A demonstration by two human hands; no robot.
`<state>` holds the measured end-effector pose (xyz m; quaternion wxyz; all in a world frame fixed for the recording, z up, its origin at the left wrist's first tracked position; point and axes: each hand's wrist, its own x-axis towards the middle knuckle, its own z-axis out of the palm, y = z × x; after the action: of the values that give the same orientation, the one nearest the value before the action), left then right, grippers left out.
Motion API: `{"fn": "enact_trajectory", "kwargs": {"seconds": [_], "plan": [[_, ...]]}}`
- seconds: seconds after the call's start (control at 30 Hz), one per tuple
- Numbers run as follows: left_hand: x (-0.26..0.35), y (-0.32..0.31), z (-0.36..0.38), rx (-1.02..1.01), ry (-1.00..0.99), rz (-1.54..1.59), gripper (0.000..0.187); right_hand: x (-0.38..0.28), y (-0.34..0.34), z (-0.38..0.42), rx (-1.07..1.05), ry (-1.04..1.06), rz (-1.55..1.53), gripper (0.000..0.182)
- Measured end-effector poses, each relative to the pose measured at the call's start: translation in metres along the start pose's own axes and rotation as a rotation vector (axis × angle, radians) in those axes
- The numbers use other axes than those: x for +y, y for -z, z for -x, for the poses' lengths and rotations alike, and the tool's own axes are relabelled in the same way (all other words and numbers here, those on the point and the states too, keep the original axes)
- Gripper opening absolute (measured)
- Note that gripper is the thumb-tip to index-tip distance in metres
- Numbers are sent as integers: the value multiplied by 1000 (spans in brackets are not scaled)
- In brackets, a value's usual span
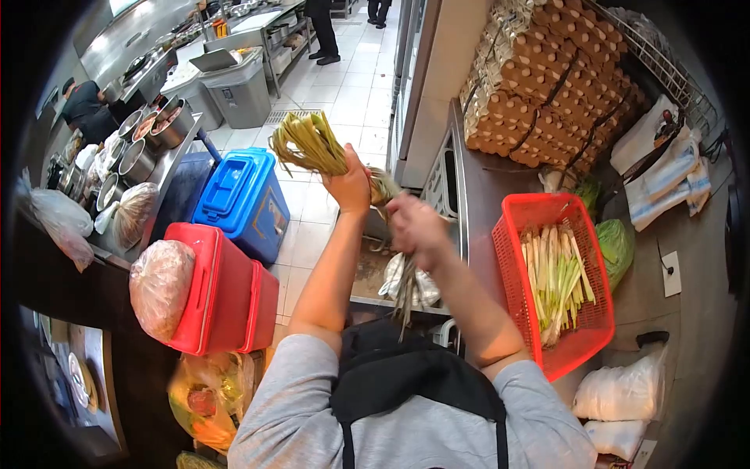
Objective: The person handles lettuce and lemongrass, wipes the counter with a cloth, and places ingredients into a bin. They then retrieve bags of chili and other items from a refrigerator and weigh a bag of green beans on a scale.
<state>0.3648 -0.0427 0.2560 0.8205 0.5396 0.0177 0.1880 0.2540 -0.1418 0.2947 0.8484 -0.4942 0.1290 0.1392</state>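
Note:
My left hand (349, 186) is raised in front of me and closed around a bundle of long yellow-green lemongrass leaves (308, 142). The cut or folded leaf ends fan out to the upper left, and the rest of the bundle (381, 186) sticks out to the right of the fist. Close beside it, my right hand (422, 230) is smeared by motion, with its fingers curled. Thin, dry-looking leaf strands (406, 289) hang down from the right hand. To the right, a red plastic basket (556, 205) holds trimmed lemongrass stalks (556, 273), pale at one end and green at the other.
Stacked egg trays (547, 86) stand on the metal counter (483, 180) behind the basket. A green bag (615, 250) sits beside it. On my left are a red cooler (215, 301), a blue cooler (242, 199) and pots (141, 160). Other people (322, 27) stand farther off.

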Motion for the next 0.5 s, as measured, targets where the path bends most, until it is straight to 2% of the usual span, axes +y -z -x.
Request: {"fn": "enact_trajectory", "kwargs": {"seconds": [0.07, 0.13, 0.2, 0.23, 0.27, 0.33, 0.4, 0.47, 0.5], "plan": [[7, 8, 25, -243, -23, -80, 16, -31, 29, -12, 21, 74, -174, 25], [15, 5, 57, -522, -60, -169, 4, -54, 47, -15, -76, 136, -140, 25], [23, -1, 61, -626, -655, -410, 16, -62, 27, 5, -67, 125, 84, 26], [-7, 9, 51, -730, -455, -459, 26, -60, 17, 15, -35, 108, 106, 27], [-5, 6, 50, -695, -478, -349, 26, -55, 22, 19, -24, 103, 107, 27], [-23, 8, 33, -701, -547, -554, 24, -48, 31, 23, -14, 102, 115, 27], [-13, -2, 51, -661, -225, -106, 22, -37, 32, 29, 25, 160, 132, 25], [10, -7, 57, -576, -6, 84, 22, -21, 37, 28, 42, 251, 215, 25], [28, -7, 53, -523, 46, 57, 24, -11, 41, 24, 54, 326, 329, 24]]}}
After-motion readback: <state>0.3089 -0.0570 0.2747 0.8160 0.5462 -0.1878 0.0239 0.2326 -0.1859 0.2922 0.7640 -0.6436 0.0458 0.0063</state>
